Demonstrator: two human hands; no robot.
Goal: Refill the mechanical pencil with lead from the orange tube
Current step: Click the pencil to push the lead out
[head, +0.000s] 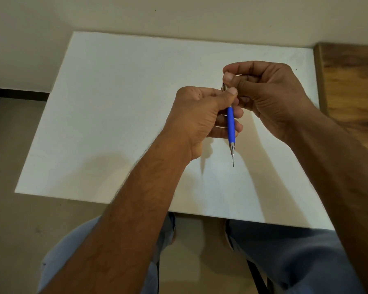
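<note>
A blue mechanical pencil is held upright above the white table, its metal tip and a short length of lead pointing down toward me. My left hand is wrapped around the pencil's upper barrel, thumb on top. My right hand pinches the pencil's top end, where a bit of metal clip shows between the fingertips. The orange lead tube is nowhere in view.
The table's near edge runs above my knees. A wooden surface adjoins the table on the right. A beige wall stands behind the table and beige floor lies to the left.
</note>
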